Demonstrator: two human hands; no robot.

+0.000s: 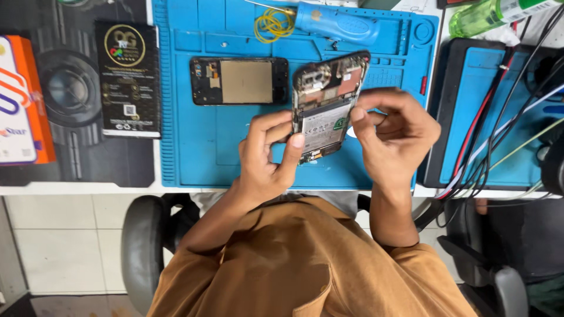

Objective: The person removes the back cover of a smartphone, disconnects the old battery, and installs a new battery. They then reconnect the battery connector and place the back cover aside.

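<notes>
My left hand (267,155) grips an opened phone (326,105) by its lower left edge and holds it tilted above the blue work mat (194,147). The phone's back is off, so its battery and circuit board show. My right hand (393,135) is at the phone's right edge, thumb pressed against the side and fingers curled in. Whether those fingers pinch anything small is hidden. A second dark phone part (239,81) with a tan panel lies flat on the mat just left of the held phone.
A blue-handled screwdriver (338,24) and a yellow coil (273,24) lie at the mat's far edge. A black box (128,79) and an orange and white box (20,100) sit at the left. At the right are a green bottle (493,14) and a second mat (517,117) crossed by cables.
</notes>
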